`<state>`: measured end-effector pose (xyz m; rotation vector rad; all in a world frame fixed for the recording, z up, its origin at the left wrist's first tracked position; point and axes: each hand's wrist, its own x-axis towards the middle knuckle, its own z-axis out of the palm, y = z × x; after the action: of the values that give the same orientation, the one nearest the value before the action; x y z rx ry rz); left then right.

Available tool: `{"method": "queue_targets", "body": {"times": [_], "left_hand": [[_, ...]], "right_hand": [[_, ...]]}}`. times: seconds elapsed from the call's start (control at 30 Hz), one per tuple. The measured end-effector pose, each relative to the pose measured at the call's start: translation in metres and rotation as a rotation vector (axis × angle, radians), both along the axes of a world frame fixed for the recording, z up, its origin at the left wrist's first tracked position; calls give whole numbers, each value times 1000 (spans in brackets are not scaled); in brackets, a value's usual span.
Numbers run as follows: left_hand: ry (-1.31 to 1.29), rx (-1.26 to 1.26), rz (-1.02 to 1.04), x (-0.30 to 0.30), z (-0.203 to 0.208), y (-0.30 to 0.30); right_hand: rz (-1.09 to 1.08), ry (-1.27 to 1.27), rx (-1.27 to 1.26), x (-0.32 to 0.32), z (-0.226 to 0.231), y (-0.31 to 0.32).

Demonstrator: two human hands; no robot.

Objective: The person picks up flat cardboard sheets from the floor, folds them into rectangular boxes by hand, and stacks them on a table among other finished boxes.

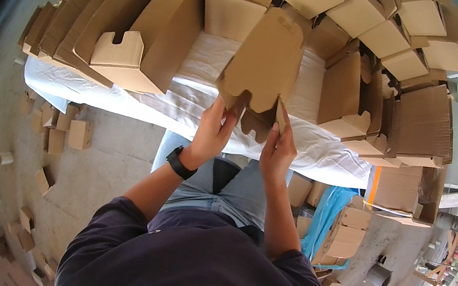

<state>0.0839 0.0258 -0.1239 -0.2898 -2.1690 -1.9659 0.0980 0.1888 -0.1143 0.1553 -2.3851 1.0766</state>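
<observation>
A brown cardboard box (266, 58) with cut-out flaps lies lengthwise before me, its near end over the front of the white-covered table (187, 105). My left hand (214, 131) grips the left side of that near end, thumb and fingers about the cardboard beside a notch. On the opposite side my right hand (278, 151) pinches a narrow flap that stands up at the corner. Between the hands another notched flap hangs down. The box's far end reaches toward the stacked boxes. Fingertips behind the cardboard are partly hidden.
Open-ended cardboard boxes (163, 29) stand in a row at the left, more (349, 96) at the right, and a pile (360, 10) rises behind. Small boxes (80, 134) lie on the concrete floor at left. Below the table's right end are blue plastic (328, 217) and cartons (344, 238).
</observation>
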Motion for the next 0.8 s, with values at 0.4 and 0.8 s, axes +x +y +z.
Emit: {"method": "queue_targets", "body": {"times": [0.4,0.8], "left_hand": [[312,-449,189,-11,35,-12],[339,-320,210,-15,51,-15]], "right_hand": [[-303,15,-322,1,19,14],[-243,152,-204,-7,43,21]]}}
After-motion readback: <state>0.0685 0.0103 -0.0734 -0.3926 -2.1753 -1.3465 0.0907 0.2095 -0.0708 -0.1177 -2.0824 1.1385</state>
